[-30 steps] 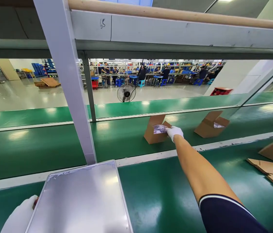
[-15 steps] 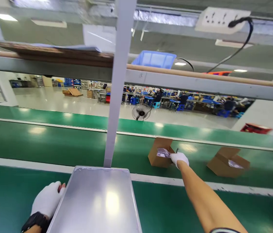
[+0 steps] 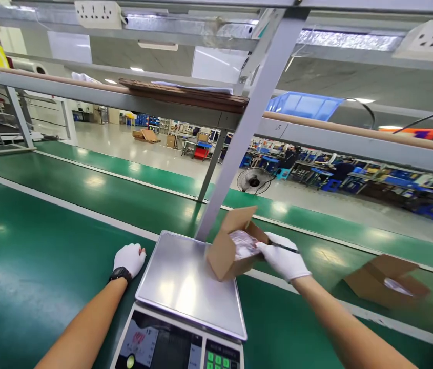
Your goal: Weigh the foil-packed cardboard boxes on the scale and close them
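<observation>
My right hand [image 3: 283, 255], in a white glove with bare fingertips, grips the near right edge of an open cardboard box [image 3: 222, 251]. A dark pen [image 3: 283, 247] is also tucked in that hand. Clear plastic-wrapped contents [image 3: 244, 244] show inside the box, which is tilted over the right side of the steel pan [image 3: 185, 277] of a weighing scale [image 3: 178, 341]. Whether the box touches the pan, I cannot tell. My left hand [image 3: 129, 260], gloved too, rests with curled fingers on the green surface just left of the pan.
Another open cardboard box [image 3: 387, 282] sits on the green conveyor belt [image 3: 331, 256] at right. A grey post [image 3: 245, 128] rises behind the scale. Above runs a shelf rail [image 3: 354, 136] bearing a blue bin [image 3: 304, 106] and flat cardboard [image 3: 185, 95]. A fan [image 3: 254, 181] stands beyond the belt.
My right hand has brought the cardboard box from the belt leftward and nearer, over the scale pan. The view has turned left and down, so the scale's display and keys now show.
</observation>
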The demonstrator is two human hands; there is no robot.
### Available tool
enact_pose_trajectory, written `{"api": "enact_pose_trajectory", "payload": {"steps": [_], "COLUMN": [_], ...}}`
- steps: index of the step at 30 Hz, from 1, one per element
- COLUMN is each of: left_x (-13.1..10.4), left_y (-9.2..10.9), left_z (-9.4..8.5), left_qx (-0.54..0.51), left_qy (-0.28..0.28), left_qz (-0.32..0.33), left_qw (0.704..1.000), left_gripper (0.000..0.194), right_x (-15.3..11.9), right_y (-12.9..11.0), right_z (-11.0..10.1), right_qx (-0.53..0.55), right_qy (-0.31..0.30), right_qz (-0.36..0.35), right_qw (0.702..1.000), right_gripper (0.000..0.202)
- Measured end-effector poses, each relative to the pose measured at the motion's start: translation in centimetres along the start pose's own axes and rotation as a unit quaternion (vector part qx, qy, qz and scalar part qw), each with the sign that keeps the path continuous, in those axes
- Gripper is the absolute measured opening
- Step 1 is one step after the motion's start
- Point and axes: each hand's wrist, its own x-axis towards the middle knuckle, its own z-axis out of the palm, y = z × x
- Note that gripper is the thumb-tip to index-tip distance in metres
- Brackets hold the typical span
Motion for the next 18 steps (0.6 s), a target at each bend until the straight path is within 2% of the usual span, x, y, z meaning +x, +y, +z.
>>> {"api": "enact_pose_trajectory", "payload": {"steps": [3,5,7,8,11,13,16,18], "left_x": [-0.3,-0.6,-1.4,-2.1,-5.5,-8.3,-11.9,-12.9], "left_y": [-0.2,-0.4,-0.6,-0.7,-1.3,-1.7,-1.9,-2.0], "left_z": [-0.3,-0.5,-0.7,-0.7,-1.1,-1.6,-2.7,-3.1], "left_qx": [-0.021,-0.04,-0.066,-0.081,-0.117,-0.149,-0.251,-0.31], "left_qy": [-0.001,-0.004,-0.008,-0.009,-0.016,-0.021,-0.011,-0.005], "left_qz": [-0.003,-0.006,-0.012,-0.016,-0.032,-0.047,-0.078,-0.102], "left_qw": [1.0,0.999,0.998,0.997,0.993,0.988,0.965,0.945], "left_gripper": [0.033,0.033,0.034,0.035,0.04,0.044,0.045,0.044], "right_x": [-4.5,-6.7,-8.3,-9.0,-12.3,-15.6,-20.8,-22.6], "right_y": [-3.4,-3.4,-1.5,0.0,5.2,7.9,9.4,9.2], "right_z": [0.3,0.2,0.5,0.8,2.8,4.4,6.2,6.7], "right_qx": [0.118,0.239,0.305,0.304,0.182,0.102,0.079,0.096], "right_qy": [-0.16,-0.2,-0.176,-0.153,-0.105,-0.088,-0.009,0.029], "right_qz": [-0.009,0.028,0.069,0.088,0.126,0.149,0.207,0.235], "right_qw": [0.98,0.95,0.933,0.936,0.97,0.98,0.975,0.967], "right_gripper": [0.034,0.043,0.053,0.055,0.051,0.05,0.054,0.058]}}
